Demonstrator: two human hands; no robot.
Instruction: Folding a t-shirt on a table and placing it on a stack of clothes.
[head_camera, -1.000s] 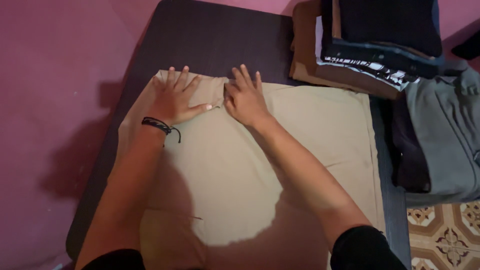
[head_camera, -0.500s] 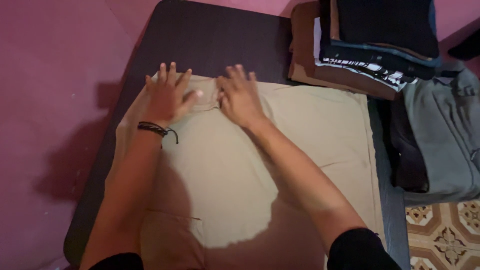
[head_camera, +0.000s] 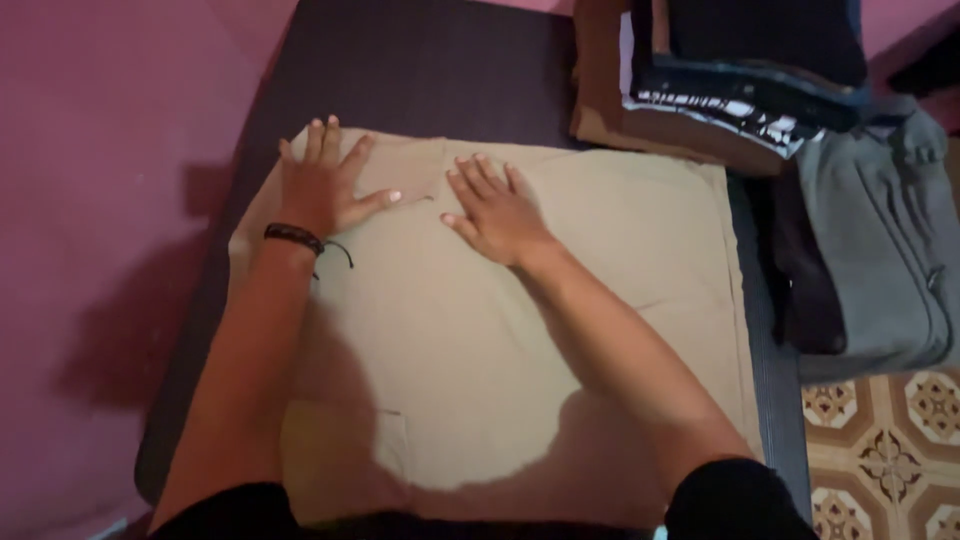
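At the far left we see pink floor, then the dark table. Our left hand lies flat, fingers spread, gripping nothing, on the cloth's upper-left corner. The tan cloth fills mid-frame, its long axis probably top to bottom. Our right hand, also flat and open, presses just right of it. The clothes stack sits upper right.

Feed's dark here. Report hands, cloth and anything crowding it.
Left hand and right hand open, flat on tan garment. Garment spread across dark table. Folded clothes stack at its far right corner.
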